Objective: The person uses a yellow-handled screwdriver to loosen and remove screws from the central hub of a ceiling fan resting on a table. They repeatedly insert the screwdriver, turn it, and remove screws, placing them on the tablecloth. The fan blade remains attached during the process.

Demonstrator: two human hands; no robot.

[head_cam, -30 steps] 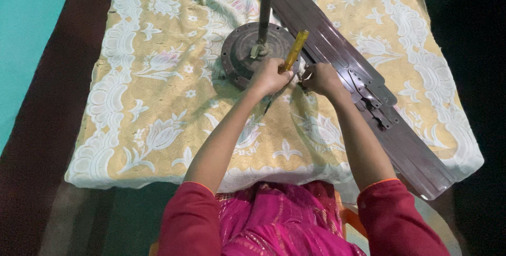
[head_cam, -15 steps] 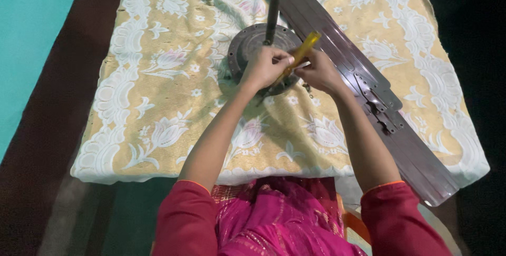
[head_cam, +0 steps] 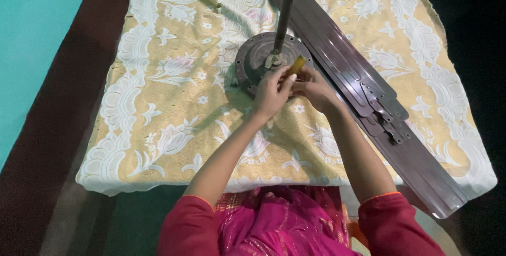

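Against a second ago, both hands have slid up onto the near edge of the round fan motor housing (head_cam: 266,61), and the yellow-handled screwdriver (head_cam: 295,66), which then leaned out long over the housing, now shows only a short stub of handle above the knuckles. By that I judge the tool stands steeper, its tip pressed down at the housing's near rim, though the tip itself is hidden. The left hand (head_cam: 271,94) curls over the handle from the housing's near-left side, fingers closed around it, wrist bent slightly upward. The right hand (head_cam: 315,88) meets it from the near-right, fingers bunched tight at the tool's lower part; what they pinch there I cannot tell. Both forearms run straight back from the housing toward the body, converging. The fan blades (head_cam: 363,92) lie to the right of the housing on the yellow floral cloth (head_cam: 158,103).
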